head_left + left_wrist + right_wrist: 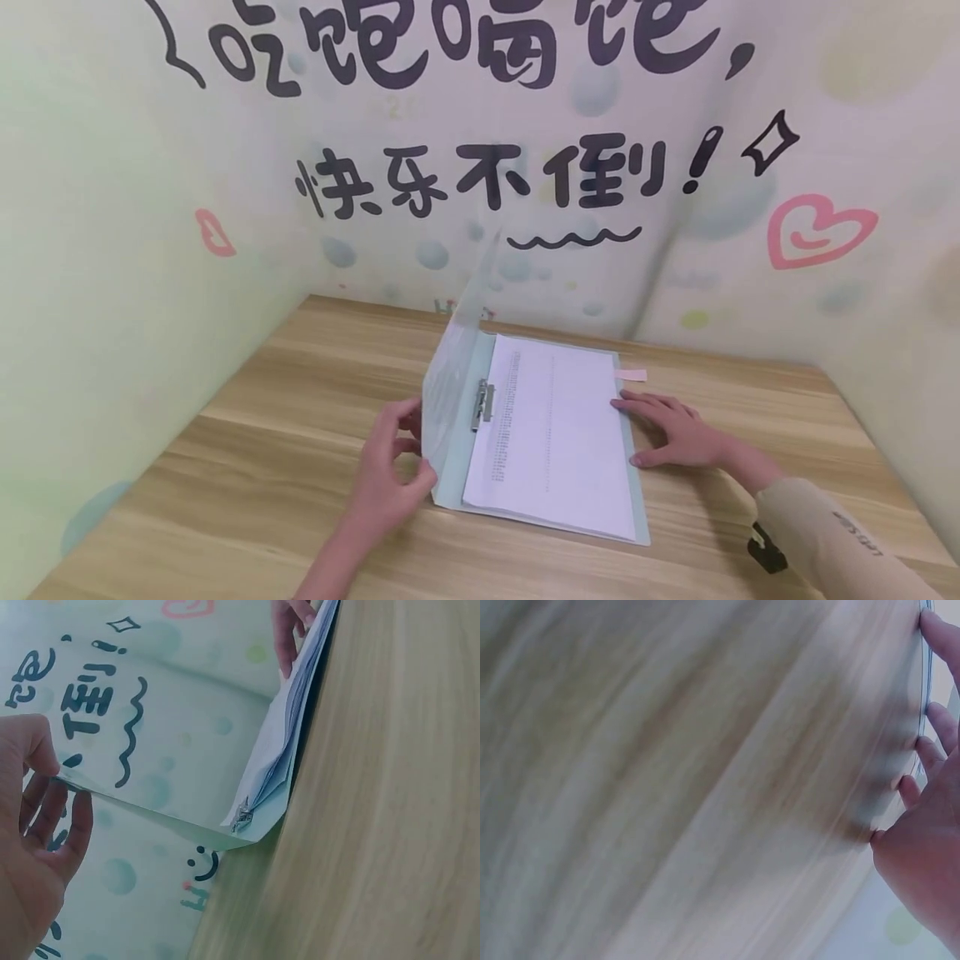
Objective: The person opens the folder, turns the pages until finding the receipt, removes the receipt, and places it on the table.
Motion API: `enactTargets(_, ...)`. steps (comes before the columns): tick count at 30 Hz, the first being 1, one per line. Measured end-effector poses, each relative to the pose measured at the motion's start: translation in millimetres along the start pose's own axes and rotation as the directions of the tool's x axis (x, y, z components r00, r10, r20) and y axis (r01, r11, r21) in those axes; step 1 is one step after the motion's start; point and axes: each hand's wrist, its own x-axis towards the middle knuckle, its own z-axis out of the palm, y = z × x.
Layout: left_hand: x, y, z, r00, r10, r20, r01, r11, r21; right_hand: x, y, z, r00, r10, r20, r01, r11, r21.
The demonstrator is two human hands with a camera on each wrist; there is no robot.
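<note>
A pale blue clip folder (448, 487) lies on the table with its cover (457, 358) raised nearly upright on the left side. My left hand (390, 467) pinches the free edge of that cover between thumb and fingers, as the left wrist view also shows. Inside lies a stack of white printed paper (562, 442), beside a metal clip (482, 406) at the spine. My right hand (678, 433) rests at the folder's right edge, fingers spread, fingertips touching the paper's margin. A pink tab (631, 375) sticks out past the right edge.
The wood-grain table (300, 433) meets a wall (375, 267) with large black lettering and pink hearts right behind the folder. Another wall (112, 292) borders the table on the left. A black band (767, 550) shows at the right forearm.
</note>
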Motion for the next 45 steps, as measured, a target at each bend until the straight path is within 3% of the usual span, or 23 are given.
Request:
enactTargets(5, 10.3, 5.8, -6.7, 0.997, 0.035, -0.073, -0.04, 0.997, -0.063, -1, 0, 0, 1.0, -0.001, -0.01, 0.001, 1.0, -0.004)
enactTargets(11, 31.0, 20.2, -27.7, 0.993, 0.042, -0.11, -0.057, 0.989, -0.134, 1, 1, -1, 1.0, -0.001, -0.005, 0.001, 1.0, 0.009)
enactTargets(19, 40.1, 28.6, -64.1, 0.999, -0.005, -0.036, 0.001, 0.994, -0.112, 0, 1, 1, 0.999, -0.02, -0.031, 0.02, 1.0, -0.004)
enactTargets(24, 41.0, 26.0, -82.7, 1.0, 0.027, 0.005, -0.026, 0.991, -0.13, 0, 0, 0, 1.0, -0.01, -0.021, 0.009, 1.0, -0.003)
enactTargets(29, 37.9, 18.9, -98.3, 0.998, 0.058, 0.001, -0.057, 0.978, -0.201, 1, 0, 0, 1.0, -0.001, -0.003, 0.001, 1.0, -0.001)
enactTargets(33, 33.4, 14.1, -112.6, 0.999, -0.013, -0.038, 0.004, 0.974, -0.227, 1, 3, 2, 0.999, -0.031, -0.03, 0.031, 1.0, -0.001)
enactTargets(35, 31.6, 13.5, -120.2, 0.994, -0.086, -0.064, 0.072, 0.977, -0.2, 0, 5, 2, 0.998, -0.041, -0.036, 0.041, 0.999, -0.008)
enactTargets(40, 26.7, 12.0, -137.6, 0.96, -0.27, -0.076, 0.263, 0.96, -0.093, 2, 3, 1, 1.0, -0.008, -0.002, 0.008, 1.0, 0.011)
enactTargets(45, 19.2, -3.4, -155.0, 0.954, -0.299, -0.004, 0.299, 0.954, 0.008, 1, -3, -2, 1.0, 0.01, 0.018, -0.01, 1.0, 0.002)
